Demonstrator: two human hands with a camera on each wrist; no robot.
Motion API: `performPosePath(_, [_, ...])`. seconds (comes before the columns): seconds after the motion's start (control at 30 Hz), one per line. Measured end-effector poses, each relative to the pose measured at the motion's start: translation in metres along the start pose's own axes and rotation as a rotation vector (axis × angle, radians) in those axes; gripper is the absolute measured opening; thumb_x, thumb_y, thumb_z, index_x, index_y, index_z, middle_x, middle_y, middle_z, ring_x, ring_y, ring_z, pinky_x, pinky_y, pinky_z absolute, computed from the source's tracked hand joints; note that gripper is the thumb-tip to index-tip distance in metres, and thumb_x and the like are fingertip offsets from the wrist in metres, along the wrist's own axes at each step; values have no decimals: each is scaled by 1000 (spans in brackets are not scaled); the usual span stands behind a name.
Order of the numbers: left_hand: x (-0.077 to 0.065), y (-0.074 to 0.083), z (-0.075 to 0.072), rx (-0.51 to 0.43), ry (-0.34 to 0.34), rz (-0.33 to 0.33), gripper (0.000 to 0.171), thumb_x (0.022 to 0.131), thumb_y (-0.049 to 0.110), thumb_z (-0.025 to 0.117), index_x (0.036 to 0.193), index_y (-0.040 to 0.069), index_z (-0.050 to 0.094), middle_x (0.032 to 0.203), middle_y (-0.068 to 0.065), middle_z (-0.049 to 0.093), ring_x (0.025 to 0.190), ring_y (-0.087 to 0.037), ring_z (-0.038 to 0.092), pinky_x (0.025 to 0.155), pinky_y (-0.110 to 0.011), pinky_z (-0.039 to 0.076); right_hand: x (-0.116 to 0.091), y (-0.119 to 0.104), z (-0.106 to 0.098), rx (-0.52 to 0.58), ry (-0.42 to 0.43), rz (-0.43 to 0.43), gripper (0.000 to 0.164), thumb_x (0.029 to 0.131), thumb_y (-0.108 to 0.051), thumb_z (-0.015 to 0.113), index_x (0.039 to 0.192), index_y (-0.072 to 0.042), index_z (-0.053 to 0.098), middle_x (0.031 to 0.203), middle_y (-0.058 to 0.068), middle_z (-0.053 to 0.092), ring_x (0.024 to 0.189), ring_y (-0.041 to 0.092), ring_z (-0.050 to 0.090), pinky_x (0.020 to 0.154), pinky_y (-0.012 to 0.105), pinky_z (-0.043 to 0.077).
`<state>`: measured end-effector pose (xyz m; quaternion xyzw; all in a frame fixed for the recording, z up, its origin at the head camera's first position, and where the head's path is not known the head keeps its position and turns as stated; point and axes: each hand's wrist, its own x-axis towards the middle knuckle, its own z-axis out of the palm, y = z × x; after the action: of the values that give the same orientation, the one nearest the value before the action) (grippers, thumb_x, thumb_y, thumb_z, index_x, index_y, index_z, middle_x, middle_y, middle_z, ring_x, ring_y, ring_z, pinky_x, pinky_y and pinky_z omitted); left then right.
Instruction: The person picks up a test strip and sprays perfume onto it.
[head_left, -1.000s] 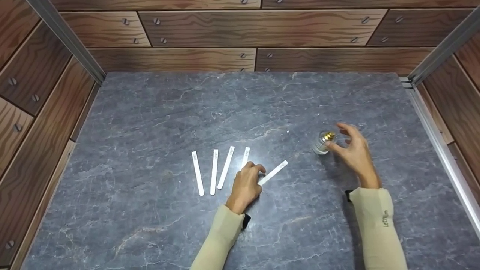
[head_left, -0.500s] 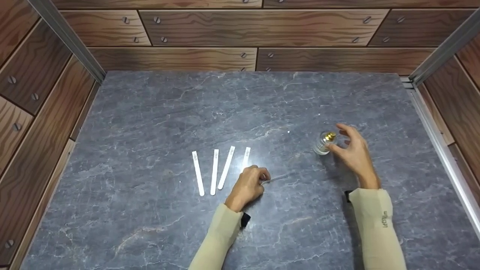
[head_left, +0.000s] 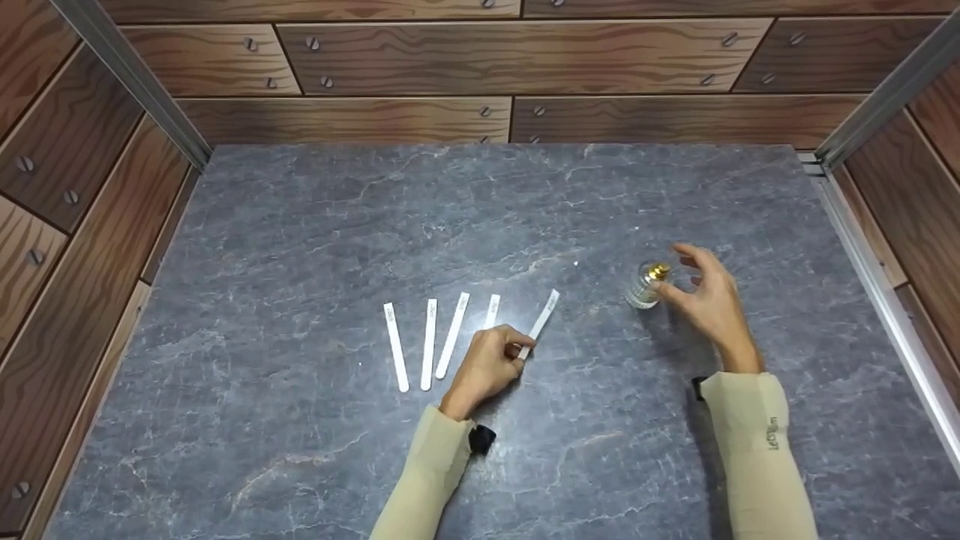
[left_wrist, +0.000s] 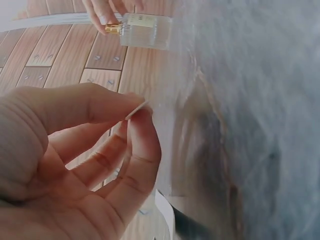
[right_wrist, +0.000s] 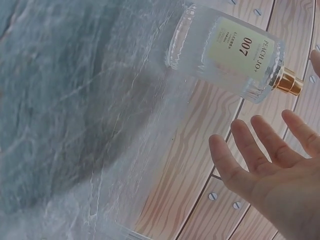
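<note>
Wood-patterned wall behind marbled table. Four white strips laid out, well in from left edge; fifth strip pinched in left hand, seemingly left to lay. Right hand loosely spread beside bottle, nearer right edge; thumb contact unclear.

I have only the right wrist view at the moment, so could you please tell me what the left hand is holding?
Observer: The left hand pinches a slim, flat white strip with small dark print near its far end.
Operator: Thank you; besides the clear glass bottle with the gold-coloured top, does anything else lie on the grey marbled table?
Observer: Yes, four similar white strips lie on it, to the left of the held one.
</note>
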<state>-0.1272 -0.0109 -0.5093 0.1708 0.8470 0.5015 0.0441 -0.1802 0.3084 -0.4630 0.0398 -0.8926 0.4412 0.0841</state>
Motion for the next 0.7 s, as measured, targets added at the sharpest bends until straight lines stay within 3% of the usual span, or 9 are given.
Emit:
performPosePath(0.3, [1, 5, -6, -190, -11, -58, 37, 77, -19, 67, 112, -7, 74, 105, -16, 71, 84, -26, 70, 66, -20, 55, -1, -1, 1, 4, -17, -12, 60, 87, -1, 77, 139, 11, 50, 138, 33, 51, 127, 48, 48, 102, 64, 39])
performPosePath(0.5, [0, 6, -7, -291, -30, -112, 46, 78, -18, 70, 123, -7, 69, 115, -15, 68, 87, -23, 68, 63, -22, 56, 0, -1, 3, -2, -21, -15, 60, 87, -1, 76, 139, 11, 50, 138, 32, 51, 127, 48, 48, 102, 64, 39])
performPosePath(0.7, [0, 5, -7, -358, -22, -95, 51, 77, -20, 70, 127, -9, 65, 122, -18, 64, 92, -29, 67, 68, -22, 56, -2, 0, 4, 11, -27, -10, 61, 86, 0, 77, 140, 12, 49, 139, 33, 50, 128, 48, 47, 103, 64, 39])
